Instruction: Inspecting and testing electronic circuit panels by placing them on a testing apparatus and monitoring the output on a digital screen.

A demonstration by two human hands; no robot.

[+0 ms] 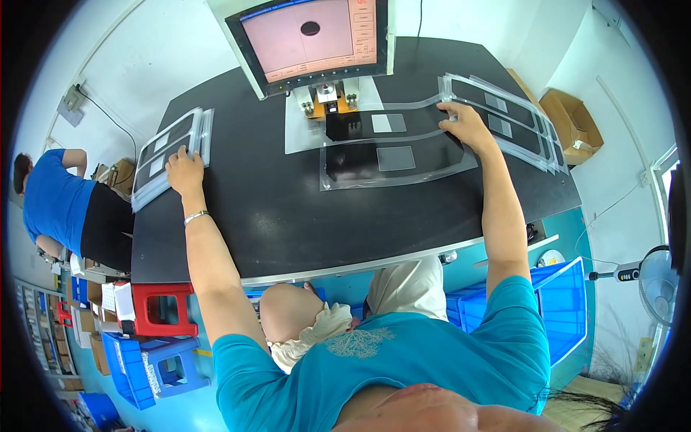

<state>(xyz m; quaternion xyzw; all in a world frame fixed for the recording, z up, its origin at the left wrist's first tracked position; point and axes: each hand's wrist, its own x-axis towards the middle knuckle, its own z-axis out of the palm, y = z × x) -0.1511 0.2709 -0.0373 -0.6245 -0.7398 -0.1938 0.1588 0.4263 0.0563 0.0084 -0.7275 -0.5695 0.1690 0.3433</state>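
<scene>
My right hand (pixel 466 126) pinches the right edge of a clear plastic sheet (pixel 398 185) with dark panels and pale rectangles. This sheet lies mostly flat on the black table, its far left part beside the small camera fixture (pixel 331 108) under the monitor. On the left, my left hand (pixel 185 171) rests over a stack of similar clear sheets (pixel 147 193), its fingers apart and slightly bent on the top one. Whether those fingertips grip a sheet's edge is too small to tell. Another pile of clear sheets (pixel 529 153) lies just right of my right hand.
The monitor (pixel 309 43) stands at the back of the black table (pixel 288 237), showing a dark oval. A cardboard box (pixel 572 126) sits beyond the right edge. Blue crates (pixel 565 309) and a red stool (pixel 162 309) stand below. Another person (pixel 61 201) bends over at far left.
</scene>
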